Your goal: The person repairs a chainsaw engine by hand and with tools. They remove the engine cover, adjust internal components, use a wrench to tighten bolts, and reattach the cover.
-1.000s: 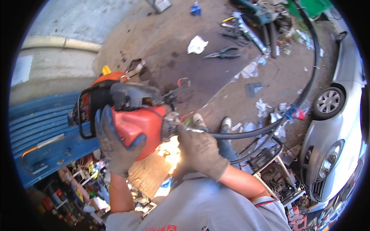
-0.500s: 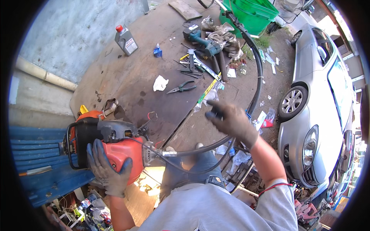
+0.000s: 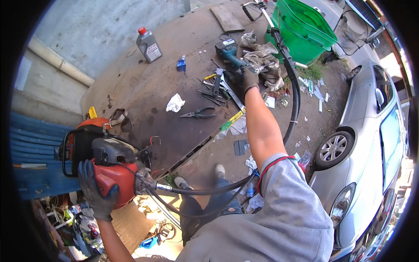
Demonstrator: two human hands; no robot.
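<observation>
My left hand [image 3: 98, 190], in a grey glove with dark-coated fingers, cups the red housing [image 3: 114, 181] of a small engine, thumb apart from the fingers. The engine, with its black frame, joins a black flexible shaft [image 3: 205, 191] that crosses before my waist and curves up to the right. My right arm stretches far forward. Its gloved hand [image 3: 250, 78] is closed over the body of a teal cordless drill [image 3: 228, 51], which lies on the worn board; the fingertips are partly hidden. Pliers [image 3: 199, 112], an adjustable wrench [image 3: 233, 94] and several slim tools lie nearer me.
A grey bottle [image 3: 149, 46] with a red cap, a small blue bottle [image 3: 181, 63] and a crumpled white tissue [image 3: 175, 103] stand or lie on the board. Dirty cloths [image 3: 266, 61] lie beside a green bin [image 3: 301, 32]. A silver car [image 3: 362, 131] is parked at right.
My right hand has gone forward from above the board's near edge to the drill. My left hand stays on the engine. The view has shifted slightly.
</observation>
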